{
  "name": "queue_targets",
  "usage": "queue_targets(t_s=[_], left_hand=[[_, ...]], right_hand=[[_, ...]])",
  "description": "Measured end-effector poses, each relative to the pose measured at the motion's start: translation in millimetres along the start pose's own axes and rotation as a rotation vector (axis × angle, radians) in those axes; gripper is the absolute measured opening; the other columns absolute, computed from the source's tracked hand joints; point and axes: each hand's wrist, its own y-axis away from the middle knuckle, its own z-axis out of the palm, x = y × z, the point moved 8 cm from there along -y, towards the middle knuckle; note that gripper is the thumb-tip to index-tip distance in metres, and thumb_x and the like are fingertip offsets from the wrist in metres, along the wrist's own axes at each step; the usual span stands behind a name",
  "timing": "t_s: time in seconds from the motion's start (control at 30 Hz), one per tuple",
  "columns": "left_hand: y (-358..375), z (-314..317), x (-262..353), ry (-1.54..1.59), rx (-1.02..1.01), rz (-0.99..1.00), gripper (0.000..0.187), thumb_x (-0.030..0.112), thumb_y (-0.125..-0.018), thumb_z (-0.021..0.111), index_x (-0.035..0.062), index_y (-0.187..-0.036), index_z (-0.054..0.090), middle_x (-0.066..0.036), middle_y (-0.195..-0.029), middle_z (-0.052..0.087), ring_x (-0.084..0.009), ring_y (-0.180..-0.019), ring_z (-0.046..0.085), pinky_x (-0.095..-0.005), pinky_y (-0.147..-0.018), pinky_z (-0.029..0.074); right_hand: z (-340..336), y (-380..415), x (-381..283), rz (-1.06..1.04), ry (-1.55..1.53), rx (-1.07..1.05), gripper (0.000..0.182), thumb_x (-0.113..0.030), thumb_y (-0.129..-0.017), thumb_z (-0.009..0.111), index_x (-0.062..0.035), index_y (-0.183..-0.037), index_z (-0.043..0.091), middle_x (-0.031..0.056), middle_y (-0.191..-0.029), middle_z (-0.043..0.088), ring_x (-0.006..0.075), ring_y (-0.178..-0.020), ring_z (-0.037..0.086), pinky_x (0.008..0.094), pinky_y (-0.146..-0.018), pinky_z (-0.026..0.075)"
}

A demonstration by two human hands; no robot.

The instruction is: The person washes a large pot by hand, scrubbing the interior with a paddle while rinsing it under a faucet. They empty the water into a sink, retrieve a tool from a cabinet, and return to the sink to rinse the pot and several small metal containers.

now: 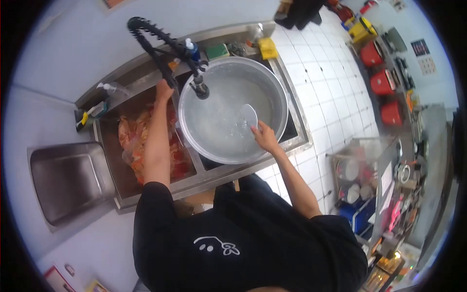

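A large round metal pot (228,143) full of cloudy water rests over the right sink basin. Over its right side, my right hand (265,137) is closed on a pale, rounded scoop (249,115) at the water. My left hand (164,91) reaches up to the faucet base at the pot's upper left; its fingers are partly hidden, so its grip cannot be made out. The black spring faucet (200,87) hangs over the pot's left part. Under my left arm, raw meat (136,141) lies in the left basin.
An empty-looking metal basin (72,180) is at the left. Along the sink's back ledge are a blue bottle (193,50), a green sponge (217,51) and a yellow cloth (267,48). Red bins (382,82) and a rack (352,168) stand at the right.
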Motion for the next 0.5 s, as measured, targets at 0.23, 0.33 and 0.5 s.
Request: queue_targets(t_s=[0.23, 0.33, 0.5], left_hand=[[-20, 45, -38, 0.961, -0.303, -0.158, 0.03, 0.029, -0.09, 0.059, 0.0038, -0.105, 0.067, -0.005, -0.103, 0.067, -0.0134, -0.091, 0.062, -0.0328, -0.076, 0.049], [8, 51, -52, 0.705, -0.089, -0.294, 0.037, 0.029, -0.09, 0.057, -0.0016, -0.11, 0.062, -0.008, -0.109, 0.065, -0.0154, -0.098, 0.06, -0.032, -0.082, 0.047], [136, 9, -56, 0.303, 0.182, -0.418, 0.048, 0.034, -0.096, 0.045, 0.0013, -0.131, 0.049, -0.015, -0.133, 0.051, -0.0267, -0.123, 0.047, -0.0358, -0.101, 0.037]], right_hand=[[-17, -21, -16, -0.153, 0.265, 0.061, 0.027, -0.024, -0.08, 0.062, 0.0005, -0.092, 0.064, 0.0241, -0.069, 0.063, 0.0438, -0.068, 0.062, 0.0491, -0.063, 0.05], [-83, -44, -16, -0.097, 0.365, 0.348, 0.031, -0.03, -0.073, 0.068, 0.001, -0.079, 0.066, 0.0242, -0.067, 0.062, 0.0407, -0.067, 0.064, 0.0475, -0.061, 0.05], [-176, -101, 66, 0.317, -0.045, 0.382, 0.034, -0.025, -0.088, 0.057, 0.0075, -0.088, 0.064, 0.0197, -0.065, 0.064, 0.0244, -0.056, 0.066, 0.0341, -0.049, 0.052]])
